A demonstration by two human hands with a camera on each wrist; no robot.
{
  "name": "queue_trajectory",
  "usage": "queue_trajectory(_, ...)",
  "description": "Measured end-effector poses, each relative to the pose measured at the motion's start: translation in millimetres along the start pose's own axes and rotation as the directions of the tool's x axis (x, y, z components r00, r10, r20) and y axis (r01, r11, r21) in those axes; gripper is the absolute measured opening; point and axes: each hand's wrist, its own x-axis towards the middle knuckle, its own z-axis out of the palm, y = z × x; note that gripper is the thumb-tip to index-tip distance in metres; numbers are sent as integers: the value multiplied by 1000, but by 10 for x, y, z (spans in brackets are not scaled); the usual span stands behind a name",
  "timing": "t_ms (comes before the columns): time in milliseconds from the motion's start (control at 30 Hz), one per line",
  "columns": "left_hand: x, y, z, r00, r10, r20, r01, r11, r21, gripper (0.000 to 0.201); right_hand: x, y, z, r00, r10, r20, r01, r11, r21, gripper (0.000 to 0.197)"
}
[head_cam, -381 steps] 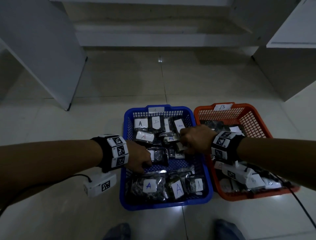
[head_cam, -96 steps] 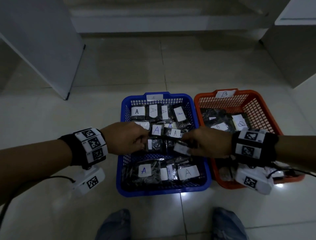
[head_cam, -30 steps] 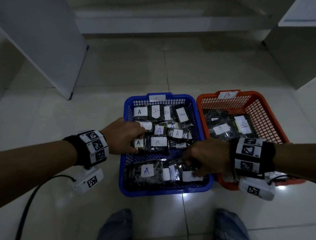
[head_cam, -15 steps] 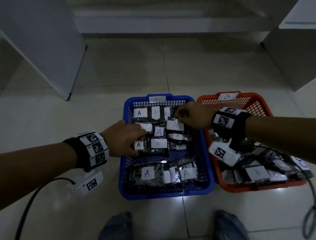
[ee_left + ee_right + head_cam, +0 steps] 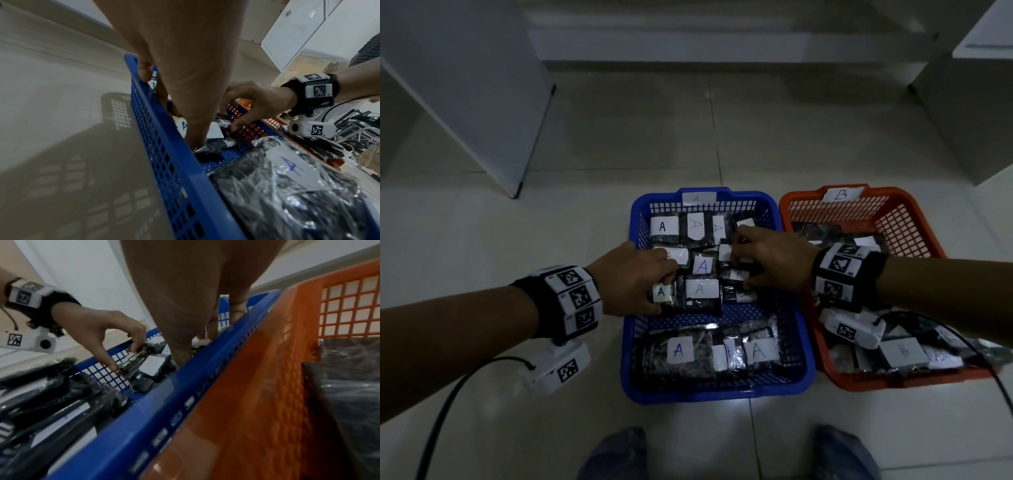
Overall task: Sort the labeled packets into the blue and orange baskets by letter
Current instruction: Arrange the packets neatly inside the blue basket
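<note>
Your left hand (image 5: 635, 278) reaches over the left wall of the blue plastic mesh basket (image 5: 635, 356) and pinches a small dark plastic packet with a white "A" label (image 5: 661, 292) between thumb and curled fingers; the right wrist view shows that pinch clearly, with the packet (image 5: 131, 362) tilted up on its edge. Your right hand (image 5: 770, 262) is down in the middle of the same basket, fingers bent onto a dark packet with a white label (image 5: 727, 253), but whether it actually grips that packet cannot be told. The two hands are apart, with "A" packets between them. The orange plastic mesh basket (image 5: 904, 222), tagged "B" on its far rim, stands just right of the blue one, touching it, and holds dark packets with white labels. Both baskets sit on the pale tiled floor (image 5: 551, 240).
</note>
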Motion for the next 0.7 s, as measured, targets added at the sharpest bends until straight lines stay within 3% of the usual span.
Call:
queue_trajectory(400, -16, -3, -17, 1000, 2, 0, -2, 1000, 7, 42, 11, 35, 36, 997, -72, -38, 71, 997, -25, 41)
queue_trajectory(533, -45, -20, -18, 999, 31, -27, -31, 1000, -4, 43, -41, 90, -38, 994, -107, 8, 106, 994, 6, 38)
queue_trajectory(700, -63, -8, -35, 997, 51, -62, -53, 998, -38, 34, -214, 98, -112, 981, -113, -155, 133, 984, 121, 21)
